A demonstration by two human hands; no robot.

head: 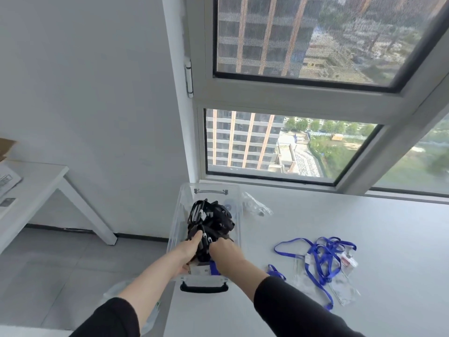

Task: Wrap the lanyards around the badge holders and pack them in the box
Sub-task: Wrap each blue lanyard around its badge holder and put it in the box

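A clear plastic box (182, 210) with a black handle (204, 289) stands at the left edge of the white table. Inside it lies a pile of black lanyards (213, 220) wrapped around badge holders. Both my hands reach into the box. My left hand (189, 249) grips the near end of the black pile from the left. My right hand (224, 251) holds the same pile from the right, its fingertips hidden among the straps. A blue lanyard (214, 268) shows in the box under my right wrist. Loose blue lanyards (320, 259) with clear badge holders (345, 288) lie on the table to the right.
A crumpled clear plastic bag (256, 205) lies just right of the box's far end. The white table (340, 220) runs along a window. A second white table (36, 181) with papers stands far left, across grey floor. Something pale and translucent (114, 291) shows under my left forearm.
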